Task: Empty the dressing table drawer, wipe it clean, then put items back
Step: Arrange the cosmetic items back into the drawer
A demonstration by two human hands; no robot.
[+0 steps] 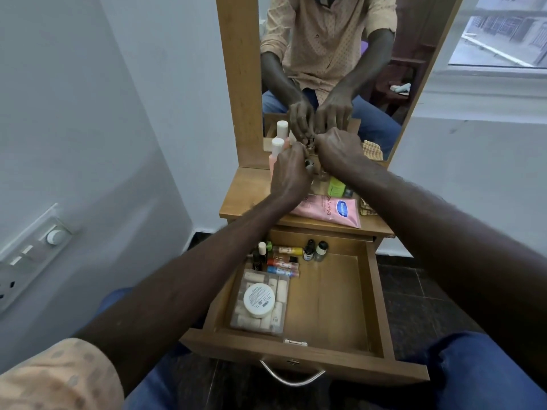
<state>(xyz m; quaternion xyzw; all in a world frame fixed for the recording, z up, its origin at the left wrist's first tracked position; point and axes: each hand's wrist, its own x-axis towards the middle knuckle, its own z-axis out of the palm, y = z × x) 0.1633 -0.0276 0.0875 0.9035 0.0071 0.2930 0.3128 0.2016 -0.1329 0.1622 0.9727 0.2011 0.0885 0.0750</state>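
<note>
Wooden drawer (374, 294) pulled open, left half stocked, right half bare.

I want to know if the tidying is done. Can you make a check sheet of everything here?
Surface: wooden tabletop, below the mirror.
Job's things: drawer pulled open, partly filled; small bottles at its back left; white round jar on a clear plastic box; right half bare.
Clutter: pink Vaseline tube lying flat, green container, pink bottle with a white cap.
Grippers: left hand and right hand handling small bottles on the tabletop.
Cables: nothing seen.
Surroundings: wall switch panel, window.
</note>
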